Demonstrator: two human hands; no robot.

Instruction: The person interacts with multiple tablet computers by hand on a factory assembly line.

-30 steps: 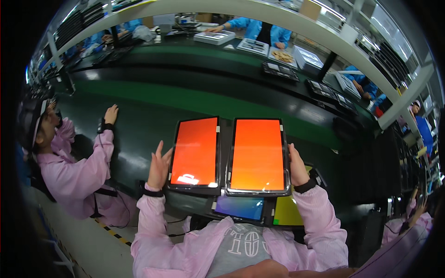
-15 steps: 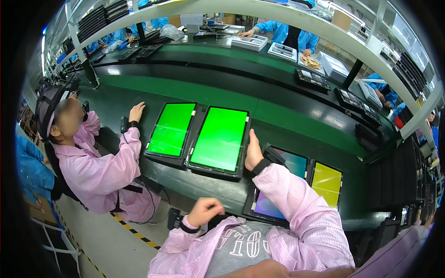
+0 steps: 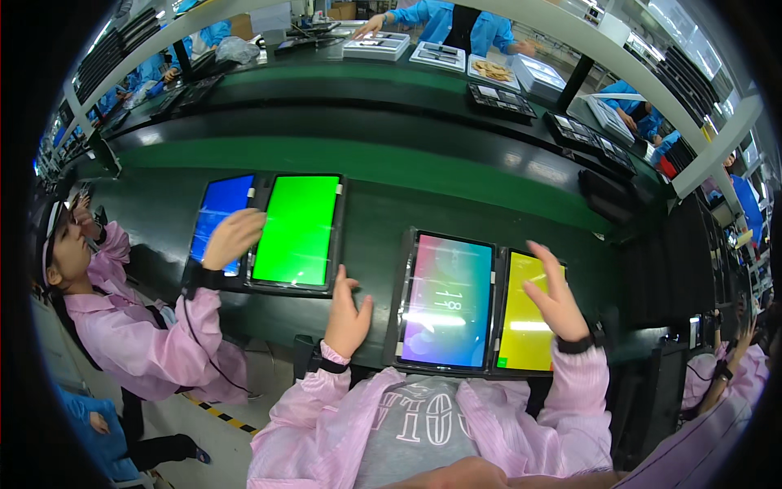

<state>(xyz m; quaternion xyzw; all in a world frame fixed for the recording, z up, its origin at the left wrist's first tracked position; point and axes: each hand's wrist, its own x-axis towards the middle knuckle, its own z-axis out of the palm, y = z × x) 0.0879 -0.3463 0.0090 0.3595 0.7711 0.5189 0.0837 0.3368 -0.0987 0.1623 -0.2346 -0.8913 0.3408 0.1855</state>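
My left hand [image 3: 349, 319], fingers apart and empty, is at the bench edge near the lower right corner of a green-screened tablet [image 3: 296, 230]. That tablet lies in a black tray beside a blue-screened tablet [image 3: 221, 218]. Over a yellow-screened tablet [image 3: 521, 314] hovers my right hand [image 3: 559, 300], open with spread fingers; whether it touches the screen I cannot tell. Left of the yellow one, a tablet with a pink-to-blue lock screen [image 3: 446, 301] shares its black tray, in front of me. A co-worker's hand [image 3: 235, 238] reaches across the blue tablet's right side.
The co-worker in pink [image 3: 142, 326] sits at my left, with a cable [image 3: 195, 330] hanging from the wrist. Black trays [image 3: 668, 253] stack up at the right. Beyond the bench runs a dark conveyor [image 3: 326, 126] under a white frame bar [image 3: 269, 28]; people in blue work behind it.
The tray with the green tablet has shifted left, and its left screen turned from green to blue. My right hand left that tray for the yellow tablet. My left hand moved forward, opening; the co-worker's hand reached in.
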